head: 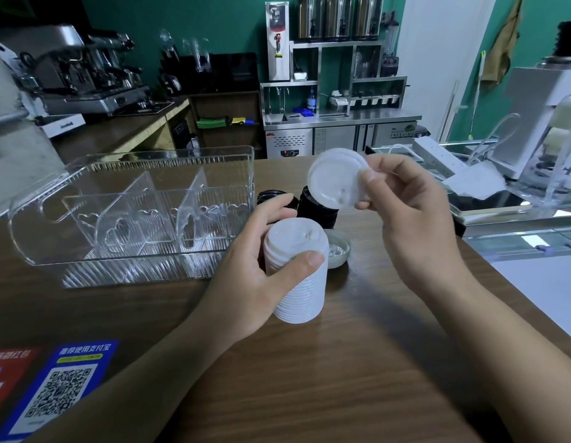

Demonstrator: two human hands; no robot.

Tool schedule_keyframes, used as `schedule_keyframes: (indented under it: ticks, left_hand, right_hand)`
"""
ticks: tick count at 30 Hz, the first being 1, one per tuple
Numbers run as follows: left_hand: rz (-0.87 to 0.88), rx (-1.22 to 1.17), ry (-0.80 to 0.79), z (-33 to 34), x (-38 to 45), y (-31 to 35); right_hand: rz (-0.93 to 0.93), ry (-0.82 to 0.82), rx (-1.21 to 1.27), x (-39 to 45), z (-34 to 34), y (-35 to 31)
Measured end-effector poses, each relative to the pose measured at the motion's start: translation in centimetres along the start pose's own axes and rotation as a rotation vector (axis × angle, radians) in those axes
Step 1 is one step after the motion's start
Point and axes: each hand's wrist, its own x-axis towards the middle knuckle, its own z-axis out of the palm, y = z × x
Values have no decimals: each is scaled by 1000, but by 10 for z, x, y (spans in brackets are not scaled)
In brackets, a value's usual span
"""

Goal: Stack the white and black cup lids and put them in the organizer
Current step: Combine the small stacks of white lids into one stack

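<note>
Right now the left hand (261,266) is wrapped around a tall stack of white lids (298,273) that stands on the wooden surface (357,362) near its middle, thumb across the front and fingers behind; I take it that grip is there to keep the column steady while more is added. The right hand (405,212) is raised above and to the right of the stack, pinching a single white lid (336,179) by its rim between thumb and fingertips. The lid is tilted, flat face toward the person, probably so it can be turned and seated on top of the stack.

Just behind the white stack are two short stacks of black lids (317,209), and one pale lid (338,251) lies loose on the surface, touching or almost touching the stack's right side. The clear organizer (134,215) sits to the left, toward the far left edge of the surface, with its dividers upright and nothing in its compartments yet, so I judge the stacking is only partly done.
</note>
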Motion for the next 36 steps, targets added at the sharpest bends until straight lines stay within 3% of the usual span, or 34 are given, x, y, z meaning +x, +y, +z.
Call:
schedule_keyframes:
  ticks: [5,16,21,28,36]
  left_hand:
    - [65,31,30,-2,1,5]
    - [162,-11,62,3,1,12]
    - [190,-60,103,4,1,13]
    - [228,-76,172,5,0,16]
    - [198,-56,183,9,1,8]
  right_hand:
    - [121,-49,197,-1,3,-4]
    - [142,-207,174,-14,15,-13]
    - [60,-221,84,-18,16,-20]
    - [-230,-313,-211,-30,17,-21]
    - [-221,-331,-214,-33,20,-18]
